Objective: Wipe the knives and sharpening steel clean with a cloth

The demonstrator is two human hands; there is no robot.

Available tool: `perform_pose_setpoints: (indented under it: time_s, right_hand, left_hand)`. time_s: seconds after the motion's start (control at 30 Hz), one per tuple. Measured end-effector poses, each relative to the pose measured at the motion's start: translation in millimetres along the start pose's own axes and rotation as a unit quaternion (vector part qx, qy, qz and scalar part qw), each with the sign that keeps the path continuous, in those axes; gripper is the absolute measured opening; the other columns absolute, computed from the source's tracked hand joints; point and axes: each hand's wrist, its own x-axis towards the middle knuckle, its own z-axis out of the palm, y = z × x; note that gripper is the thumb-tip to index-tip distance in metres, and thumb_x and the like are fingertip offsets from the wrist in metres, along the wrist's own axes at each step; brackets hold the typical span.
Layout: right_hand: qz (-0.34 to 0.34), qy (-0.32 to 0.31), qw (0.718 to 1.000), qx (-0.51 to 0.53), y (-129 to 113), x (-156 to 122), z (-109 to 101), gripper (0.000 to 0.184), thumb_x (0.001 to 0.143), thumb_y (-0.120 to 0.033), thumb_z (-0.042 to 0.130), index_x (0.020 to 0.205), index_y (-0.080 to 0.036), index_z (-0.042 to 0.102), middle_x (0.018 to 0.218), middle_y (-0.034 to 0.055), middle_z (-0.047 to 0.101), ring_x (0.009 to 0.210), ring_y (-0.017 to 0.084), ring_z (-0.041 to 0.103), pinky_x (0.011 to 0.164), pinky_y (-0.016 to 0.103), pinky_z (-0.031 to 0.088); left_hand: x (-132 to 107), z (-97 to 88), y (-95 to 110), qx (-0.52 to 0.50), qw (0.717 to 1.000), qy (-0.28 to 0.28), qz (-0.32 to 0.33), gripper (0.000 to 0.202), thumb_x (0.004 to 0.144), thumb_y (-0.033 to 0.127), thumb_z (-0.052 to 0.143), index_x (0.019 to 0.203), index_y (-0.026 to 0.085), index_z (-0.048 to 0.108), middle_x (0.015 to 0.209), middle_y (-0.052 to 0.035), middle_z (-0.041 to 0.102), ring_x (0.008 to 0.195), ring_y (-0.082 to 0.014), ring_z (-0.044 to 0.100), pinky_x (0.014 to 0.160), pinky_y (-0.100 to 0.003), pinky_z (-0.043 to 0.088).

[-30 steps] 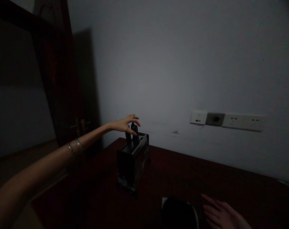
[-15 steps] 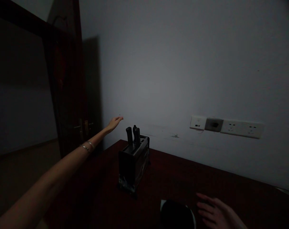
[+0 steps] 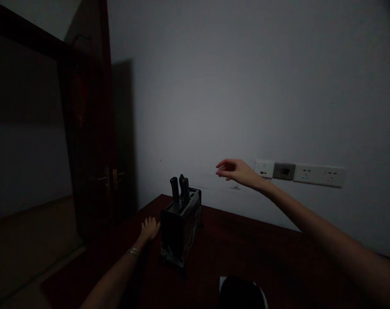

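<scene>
A black knife block point(image 3: 180, 225) stands on the dark red table point(image 3: 278, 257), with dark knife handles point(image 3: 179, 189) sticking up from its top. My left hand point(image 3: 149, 228) rests on the table against the block's left side, fingers spread flat and holding nothing. A bracelet circles that wrist. My right hand point(image 3: 235, 170) hovers in the air to the right of and above the handles, fingers loosely curled and apart, with nothing in them.
A row of white wall sockets point(image 3: 299, 173) runs along the grey wall behind my right arm. A dark wooden door point(image 3: 92, 141) with a brass handle stands at the left. A dark rounded object point(image 3: 241, 292) sits at the table's near edge.
My left hand has dropped from above the knife handles to the table beside the block. My right hand has risen from the table's near edge and reached out toward the handles.
</scene>
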Motion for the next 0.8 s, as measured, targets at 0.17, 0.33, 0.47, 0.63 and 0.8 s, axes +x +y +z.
perform_pose_setpoints:
  time_s: [0.17, 0.33, 0.47, 0.63, 0.8]
  right_hand:
    - [-0.089, -0.025, 0.985, -0.146, -43.7, 63.9, 24.5, 0.032, 0.069, -0.020, 0.059, 0.098, -0.005, 0.060, 0.094, 0.0104, 0.064, 0.079, 0.017, 0.059, 0.071, 0.029, 0.046]
    - [-0.094, -0.138, 0.960, -0.224, -56.6, 94.7, 57.3, 0.037, 0.065, -0.016, 0.066, 0.100, -0.008, 0.061, 0.100, 0.0113, 0.064, 0.082, 0.017, 0.060, 0.073, 0.028, 0.046]
    - [-0.079, -0.166, 0.957, -0.224, -51.0, 107.2, 72.5, 0.030, 0.066, -0.015, 0.064, 0.096, -0.009, 0.062, 0.095, 0.0097, 0.067, 0.083, 0.016, 0.061, 0.074, 0.026, 0.046]
    - [0.004, -0.215, 0.952, -0.217, -39.3, 123.4, 85.9, 0.031, 0.065, -0.022, 0.067, 0.094, -0.010, 0.062, 0.090, 0.0111, 0.067, 0.075, 0.019, 0.064, 0.065, 0.029, 0.049]
    - [0.108, -0.294, 0.925, -0.216, -32.3, 134.3, 98.3, 0.028, 0.062, -0.030, 0.069, 0.082, -0.011, 0.065, 0.087, 0.0107, 0.067, 0.070, 0.022, 0.065, 0.063, 0.036, 0.051]
  left_hand:
    - [5.2, 9.5, -5.0, 0.024, 0.999, 0.020, -0.012, 0.046, 0.087, 0.026, 0.026, 0.125, 0.005, 0.040, 0.135, -0.0199, 0.036, 0.126, -0.0314, 0.029, 0.098, -0.045, 0.024]
    - [7.9, 12.7, -9.3, 0.034, 0.999, 0.042, -0.003, 0.044, 0.086, 0.026, 0.025, 0.120, 0.007, 0.045, 0.132, -0.0181, 0.041, 0.124, -0.0303, 0.034, 0.097, -0.043, 0.026]
    - [11.3, 17.3, -11.7, 0.033, 0.998, 0.059, 0.001, 0.044, 0.087, 0.027, 0.026, 0.119, 0.007, 0.046, 0.129, -0.0195, 0.043, 0.122, -0.0300, 0.036, 0.095, -0.043, 0.028]
    - [14.3, 22.3, -14.6, 0.031, 0.997, 0.076, 0.006, 0.043, 0.087, 0.028, 0.024, 0.116, 0.008, 0.049, 0.126, -0.0187, 0.046, 0.120, -0.0302, 0.038, 0.094, -0.044, 0.029]
    - [15.8, 24.4, -15.6, 0.031, 0.996, 0.089, 0.010, 0.041, 0.087, 0.027, 0.024, 0.111, 0.009, 0.051, 0.121, -0.0170, 0.050, 0.115, -0.0284, 0.042, 0.092, -0.041, 0.031]
